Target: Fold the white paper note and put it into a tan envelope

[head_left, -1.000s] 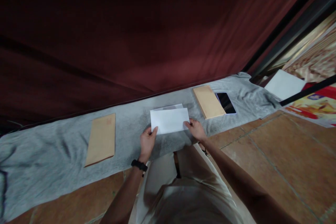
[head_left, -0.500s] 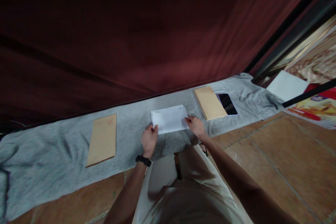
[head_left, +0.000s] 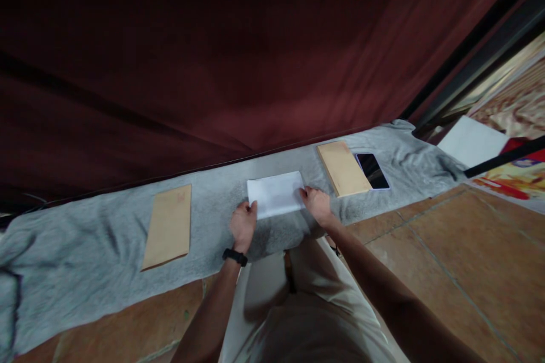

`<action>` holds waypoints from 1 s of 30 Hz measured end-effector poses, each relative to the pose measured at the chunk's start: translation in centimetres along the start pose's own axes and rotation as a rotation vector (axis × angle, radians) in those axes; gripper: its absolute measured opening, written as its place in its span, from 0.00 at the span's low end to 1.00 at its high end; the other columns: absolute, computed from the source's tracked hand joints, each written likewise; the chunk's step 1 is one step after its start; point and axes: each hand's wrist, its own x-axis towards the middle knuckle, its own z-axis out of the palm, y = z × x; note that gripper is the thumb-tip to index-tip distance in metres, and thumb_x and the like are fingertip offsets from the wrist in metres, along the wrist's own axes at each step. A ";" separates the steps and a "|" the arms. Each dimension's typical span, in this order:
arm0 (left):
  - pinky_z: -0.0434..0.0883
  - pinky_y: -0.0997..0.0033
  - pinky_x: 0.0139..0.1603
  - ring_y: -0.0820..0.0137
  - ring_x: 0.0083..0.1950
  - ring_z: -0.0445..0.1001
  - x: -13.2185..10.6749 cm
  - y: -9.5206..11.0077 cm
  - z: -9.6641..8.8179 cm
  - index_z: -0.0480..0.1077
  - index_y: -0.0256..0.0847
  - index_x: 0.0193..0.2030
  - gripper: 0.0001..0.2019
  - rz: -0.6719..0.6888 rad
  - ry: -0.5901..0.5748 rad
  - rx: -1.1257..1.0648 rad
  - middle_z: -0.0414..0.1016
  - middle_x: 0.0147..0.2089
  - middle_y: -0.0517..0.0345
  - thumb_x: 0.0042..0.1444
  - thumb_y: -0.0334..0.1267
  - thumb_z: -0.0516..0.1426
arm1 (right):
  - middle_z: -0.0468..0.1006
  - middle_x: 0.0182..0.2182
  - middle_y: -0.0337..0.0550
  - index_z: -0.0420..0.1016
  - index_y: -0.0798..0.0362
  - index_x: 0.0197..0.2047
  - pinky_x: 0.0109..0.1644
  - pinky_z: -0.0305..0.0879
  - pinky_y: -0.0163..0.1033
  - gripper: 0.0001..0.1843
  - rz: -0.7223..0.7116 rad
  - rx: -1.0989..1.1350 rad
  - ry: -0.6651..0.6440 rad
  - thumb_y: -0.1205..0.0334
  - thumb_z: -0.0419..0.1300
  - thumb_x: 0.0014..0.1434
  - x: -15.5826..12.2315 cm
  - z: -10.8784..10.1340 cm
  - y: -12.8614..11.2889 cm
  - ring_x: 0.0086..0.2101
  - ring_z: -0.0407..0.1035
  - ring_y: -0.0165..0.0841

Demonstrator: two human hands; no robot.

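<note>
A folded white sheet of paper [head_left: 276,194] lies on a grey cloth [head_left: 85,261] spread along the floor. My left hand [head_left: 243,224], with a black watch on the wrist, has its fingers curled on the paper's near left corner. At the near right corner, my right hand [head_left: 315,204] pinches the edge. Both hands press the paper down against the cloth.
A brown envelope [head_left: 167,226] lies on the cloth to the left. Another brown envelope [head_left: 343,168] and a dark phone [head_left: 373,170] lie to the right. A dark red curtain [head_left: 213,57] hangs behind. White paper [head_left: 470,140] and a colourful poster [head_left: 515,178] sit at far right on the tiled floor.
The white paper has been folded over and lowered flat onto the cloth. Both hands moved slightly forward with it and now press its near corners.
</note>
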 end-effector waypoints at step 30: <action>0.65 0.67 0.37 0.58 0.39 0.80 0.0 0.2 1.1 0.76 0.43 0.45 0.23 -0.004 0.088 0.118 0.82 0.38 0.46 0.69 0.56 0.47 | 0.83 0.36 0.61 0.78 0.59 0.47 0.45 0.69 0.46 0.25 0.046 -0.065 0.078 0.51 0.46 0.73 0.3 0.7 -0.7 0.39 0.80 0.46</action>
